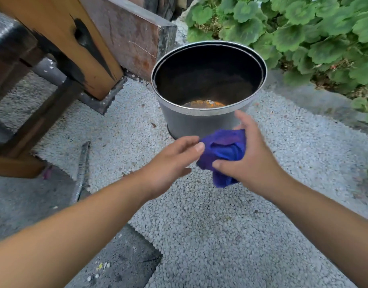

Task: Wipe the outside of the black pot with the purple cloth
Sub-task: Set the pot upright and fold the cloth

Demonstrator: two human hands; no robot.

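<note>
One stretch of pale gravel ground (pixel 199 225) fills most of the view, with darker paved patches at the left and lower left. One bank of round-leaved green plants (pixel 303 28) spreads across the top right. At the upper left stand two heavy timber pieces: one orange-brown wooden post (pixel 60 38) leaning over a dark frame, and one reddish-brown beam (pixel 133 36) behind it.

One black pot (pixel 199 121) stands upright on the gravel near the middle, its wide mouth open, its outer wall greyish with dust, and an orange patch showing at the bottom inside.

Two bare hands reach in front of the pot's near wall. The right hand (pixel 253 154) grips the one bunched purple cloth (pixel 224 150), fingers curled round it, with a corner hanging below. The left hand (pixel 174 161) is loosely open, its thumb tip touching the cloth's left edge. The cloth is just in front of the pot; whether it touches the wall cannot be told.

One thin dark metal bar (pixel 82 173) lies on the ground at the left.
</note>
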